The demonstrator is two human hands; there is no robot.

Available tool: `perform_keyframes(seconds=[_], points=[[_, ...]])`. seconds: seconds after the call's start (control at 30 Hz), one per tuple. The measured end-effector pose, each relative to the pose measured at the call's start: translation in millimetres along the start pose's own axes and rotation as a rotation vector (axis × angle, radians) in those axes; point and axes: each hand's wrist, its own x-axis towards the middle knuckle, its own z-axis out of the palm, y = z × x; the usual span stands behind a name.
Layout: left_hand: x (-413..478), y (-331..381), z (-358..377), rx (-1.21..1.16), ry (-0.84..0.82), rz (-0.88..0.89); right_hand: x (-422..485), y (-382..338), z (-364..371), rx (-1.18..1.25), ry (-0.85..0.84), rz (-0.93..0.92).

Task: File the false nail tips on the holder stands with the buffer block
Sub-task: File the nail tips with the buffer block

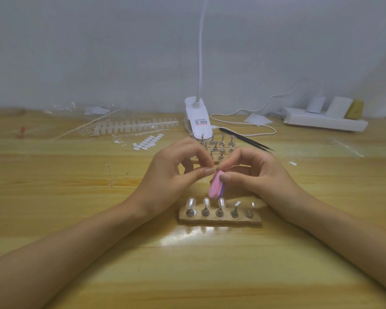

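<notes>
Left hand (176, 172): fingers curled, with the thumb and forefinger tips drawn together just left of the top end of the buffer block (214, 185). I cannot tell what, if anything, sits in that pinch, because the fingertips hide it.

Buffer block: held above the table (76, 208) between the two hands. It is tilted, with its lower end just over the front row of stands. I see a pink face toward me, a purple layer along the right edge, and rounded ends.

Right hand (256, 172): thumb and forefinger pinch the block's upper end, and the thumb lies on the purple side.

Below the hands, a wooden base (220, 221) carries five holder stands (234, 211). The left three bear clear, glossy nail tips (206, 202), standing upright. I cannot read the tops of the other two.

A spare stand cluster (218, 146) sits behind the hands, near the clip lamp (197, 121).
</notes>
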Motion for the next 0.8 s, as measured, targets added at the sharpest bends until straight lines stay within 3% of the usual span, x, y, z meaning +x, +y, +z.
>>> perform_keyframes(seconds=[0.1,0.23,0.33,0.47,0.57,0.7,0.8], points=[[-0.2,0.7,0.5,-0.002,-0.005,-0.003,2.0,0.3,-2.9,0.013,0.161,-0.044],[0.2,0.4,0.0,-0.003,0.002,-0.011,0.4,0.3,-1.4,-0.012,0.007,0.014],[0.3,0.7,0.2,-0.010,-0.003,-0.014,2.1,-0.1,-3.2,0.034,0.144,-0.032],[-0.1,0.8,0.4,-0.009,-0.007,0.003,0.8,-0.6,-1.5,-0.009,0.008,0.005],[-0.1,0.6,0.5,-0.017,-0.005,-0.012,2.8,0.5,-4.7,0.033,0.140,-0.030],[-0.3,0.8,0.1,-0.003,-0.008,0.005,1.8,1.5,-3.4,-0.018,-0.010,0.013],[0.1,1.2,0.2,-0.009,-0.013,0.008,4.2,2.6,-5.3,0.013,0.111,-0.027]])
